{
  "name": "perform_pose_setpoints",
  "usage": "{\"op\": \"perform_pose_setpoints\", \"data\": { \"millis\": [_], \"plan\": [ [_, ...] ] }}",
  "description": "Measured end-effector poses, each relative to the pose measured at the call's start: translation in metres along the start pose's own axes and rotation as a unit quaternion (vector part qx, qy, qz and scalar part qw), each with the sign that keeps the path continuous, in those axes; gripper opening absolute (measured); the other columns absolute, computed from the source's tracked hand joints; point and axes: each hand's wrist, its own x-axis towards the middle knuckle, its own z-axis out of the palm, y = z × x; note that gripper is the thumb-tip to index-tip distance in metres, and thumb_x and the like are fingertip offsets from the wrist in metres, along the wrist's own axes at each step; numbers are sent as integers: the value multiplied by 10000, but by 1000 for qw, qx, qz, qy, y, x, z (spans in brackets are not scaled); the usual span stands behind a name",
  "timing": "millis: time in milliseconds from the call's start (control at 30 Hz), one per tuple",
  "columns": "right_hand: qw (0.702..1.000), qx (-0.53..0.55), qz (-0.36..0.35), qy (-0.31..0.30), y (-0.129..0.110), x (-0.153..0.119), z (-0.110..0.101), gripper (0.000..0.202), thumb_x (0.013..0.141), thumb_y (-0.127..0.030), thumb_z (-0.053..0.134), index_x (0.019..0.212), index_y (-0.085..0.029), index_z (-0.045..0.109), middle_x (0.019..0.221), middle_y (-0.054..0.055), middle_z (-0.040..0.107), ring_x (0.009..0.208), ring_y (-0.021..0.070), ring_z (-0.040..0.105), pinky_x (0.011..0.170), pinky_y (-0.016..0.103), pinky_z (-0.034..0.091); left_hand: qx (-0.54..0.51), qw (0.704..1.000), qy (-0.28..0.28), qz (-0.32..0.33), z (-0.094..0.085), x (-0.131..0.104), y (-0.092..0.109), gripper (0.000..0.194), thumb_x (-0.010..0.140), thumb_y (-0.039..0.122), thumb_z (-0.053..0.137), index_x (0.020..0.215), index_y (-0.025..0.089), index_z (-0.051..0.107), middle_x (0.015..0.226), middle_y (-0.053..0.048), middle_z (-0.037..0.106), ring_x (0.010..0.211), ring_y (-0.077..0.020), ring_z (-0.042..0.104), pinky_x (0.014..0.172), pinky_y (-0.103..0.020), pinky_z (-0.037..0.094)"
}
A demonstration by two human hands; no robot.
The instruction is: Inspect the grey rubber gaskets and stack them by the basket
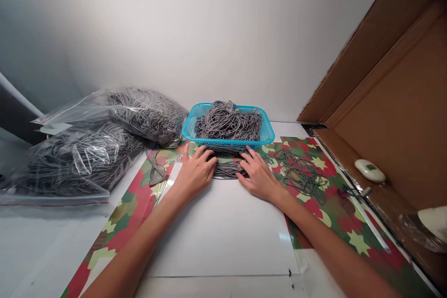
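A bundle of grey elastic cords (pixel 227 170) lies across the far edge of a white sheet (pixel 223 228). My left hand (pixel 198 170) rests at the bundle's left end, fingers spread and fingertips touching the cords. At the right end my right hand (pixel 257 177) lies with its fingers apart, also touching them. Neither hand is closed round the bundle. Just behind stands a blue plastic basket (pixel 228 141) heaped with more tangled grey cords (pixel 228 121). More dark cords show between the bundle and the basket's front wall.
Two clear plastic bags (pixel 146 111) full of grey cords are stacked at the left. Loose cords (pixel 302 172) lie on the patterned mat at right. A white pen-like stick (pixel 372 226), a white oval object (pixel 370 170) and a cardboard wall (pixel 391 88) border the right side.
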Motion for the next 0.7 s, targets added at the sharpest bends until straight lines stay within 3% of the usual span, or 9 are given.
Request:
{"op": "perform_pose_setpoints", "data": {
  "millis": [367,567,700],
  "plan": [
    [999,37,-1,19,3,-1,2,194,895,-241,562,1053,-165,645,1254,97,654,1369,316,402,1136,524,327,-14,1000,-3,-7,3,-1,-2,310,966,236,399,1065,240,693,1109,-82,699,1190,-325,523,1097,-723,192],
    [999,25,17,11,1,0,1,345,890,-251,564,1214,-141,605,1188,113,672,1296,328,454,1125,529,337,-21,1000,-7,-8,3,2,-1,313,952,222,404,1045,230,702,1028,-80,711,1132,-316,551,1104,-727,180],
    [999,10,34,5,0,2,1,310,894,-270,556,1167,-143,631,1182,120,664,1317,335,435,1147,554,295,-26,1000,-5,-9,2,2,0,289,944,207,413,979,231,699,1018,-69,720,1159,-321,554,1105,-748,156]
  ]
}}
